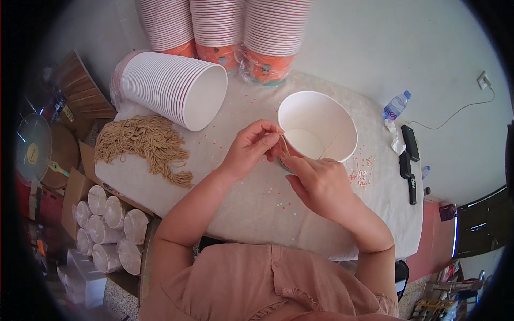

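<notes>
Running from the fingertips of the left hand (256, 145) down to those of the right hand (323, 182), a thin tan cord (285, 143) is held up just in front of the near rim of a white-lined paper tub (342, 124). Its upper end is pinched between the left thumb and index finger, which are closed on it; the other left fingers are bent inward beneath. Its lower part is met by the right index fingertip, where the fingers are curled and the thumb is set apart below; whether the cord is gripped there cannot be told. A fine strand (330, 145) is seen across the tub's inner wall, above the right knuckles; its link to the cord cannot be made out.

The tub is stood mouth up on a pale tablecloth (257, 214), on which small red and white bits (363, 175) are scattered. To the left, a heap of tan cords (144, 143) is spread before a nested stack of tubs (166, 85) laid on its side. Near the right edge, a water bottle (396, 106), a crumpled tissue (397, 145) and a black handheld device (412, 190) are placed.
</notes>
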{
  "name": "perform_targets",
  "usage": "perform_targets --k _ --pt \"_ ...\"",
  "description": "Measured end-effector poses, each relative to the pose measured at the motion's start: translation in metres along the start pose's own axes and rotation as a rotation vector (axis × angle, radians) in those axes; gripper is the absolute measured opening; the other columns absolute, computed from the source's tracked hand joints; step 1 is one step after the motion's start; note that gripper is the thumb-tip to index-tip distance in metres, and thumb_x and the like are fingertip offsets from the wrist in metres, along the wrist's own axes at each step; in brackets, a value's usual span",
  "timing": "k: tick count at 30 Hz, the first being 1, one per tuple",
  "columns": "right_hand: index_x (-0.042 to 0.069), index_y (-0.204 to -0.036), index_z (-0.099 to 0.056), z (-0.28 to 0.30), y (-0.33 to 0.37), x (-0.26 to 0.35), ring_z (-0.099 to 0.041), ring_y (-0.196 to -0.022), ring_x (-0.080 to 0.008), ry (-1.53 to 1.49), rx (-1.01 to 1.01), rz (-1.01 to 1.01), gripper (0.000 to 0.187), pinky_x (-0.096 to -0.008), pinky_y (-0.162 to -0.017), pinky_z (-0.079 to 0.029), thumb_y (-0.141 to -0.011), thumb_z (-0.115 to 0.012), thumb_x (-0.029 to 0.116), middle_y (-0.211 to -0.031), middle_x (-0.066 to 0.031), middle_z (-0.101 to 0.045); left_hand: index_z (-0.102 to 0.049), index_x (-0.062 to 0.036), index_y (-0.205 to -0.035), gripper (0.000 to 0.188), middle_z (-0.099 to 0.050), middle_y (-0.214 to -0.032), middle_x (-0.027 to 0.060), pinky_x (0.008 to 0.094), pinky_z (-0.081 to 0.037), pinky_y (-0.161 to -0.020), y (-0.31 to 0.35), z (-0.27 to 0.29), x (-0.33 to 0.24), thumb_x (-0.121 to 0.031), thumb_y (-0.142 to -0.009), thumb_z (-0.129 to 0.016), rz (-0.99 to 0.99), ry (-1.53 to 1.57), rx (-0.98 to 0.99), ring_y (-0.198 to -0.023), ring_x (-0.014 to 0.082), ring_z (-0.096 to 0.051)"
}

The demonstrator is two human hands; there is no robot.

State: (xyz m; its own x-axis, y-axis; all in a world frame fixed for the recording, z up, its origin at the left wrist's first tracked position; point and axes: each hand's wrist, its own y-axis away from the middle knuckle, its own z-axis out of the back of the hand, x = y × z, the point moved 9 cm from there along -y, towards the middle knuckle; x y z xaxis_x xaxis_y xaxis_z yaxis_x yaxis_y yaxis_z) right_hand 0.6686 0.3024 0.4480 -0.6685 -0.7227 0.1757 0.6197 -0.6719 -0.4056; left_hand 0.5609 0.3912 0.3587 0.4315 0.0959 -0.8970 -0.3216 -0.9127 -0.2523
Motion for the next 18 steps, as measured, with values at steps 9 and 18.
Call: perform_targets --k 9,18 --pt "0.004 -0.096 -0.060 -0.039 0.007 -0.006 -0.065 -0.064 -0.0221 0.221 -0.059 0.028 0.019 -0.0349 -0.054 -0.050 -0.078 -0.067 0.007 -0.072 -0.0066 -0.062 -0.064 -0.0054 -0.102 0.012 -0.064 -0.091 0.0009 0.0255 -0.049 -0.068 -0.005 0.020 0.006 -0.009 -0.095 -0.055 0.007 0.065 -0.057 -0.081 0.0083 -0.059" --pt "0.006 -0.087 -0.057 -0.051 0.001 -0.003 -0.063 -0.062 -0.0219 0.222 -0.066 0.044 0.014 -0.0351 -0.052 -0.049 -0.077 -0.067 0.006 -0.074 -0.0065 -0.059 -0.065 -0.0064 -0.097 0.016 -0.064 -0.081 -0.0018 0.0234 -0.045 -0.063 -0.003 0.014 0.018 -0.023 -0.095 -0.063 0.150 -0.093 -0.079 -0.071 0.0061 -0.056"
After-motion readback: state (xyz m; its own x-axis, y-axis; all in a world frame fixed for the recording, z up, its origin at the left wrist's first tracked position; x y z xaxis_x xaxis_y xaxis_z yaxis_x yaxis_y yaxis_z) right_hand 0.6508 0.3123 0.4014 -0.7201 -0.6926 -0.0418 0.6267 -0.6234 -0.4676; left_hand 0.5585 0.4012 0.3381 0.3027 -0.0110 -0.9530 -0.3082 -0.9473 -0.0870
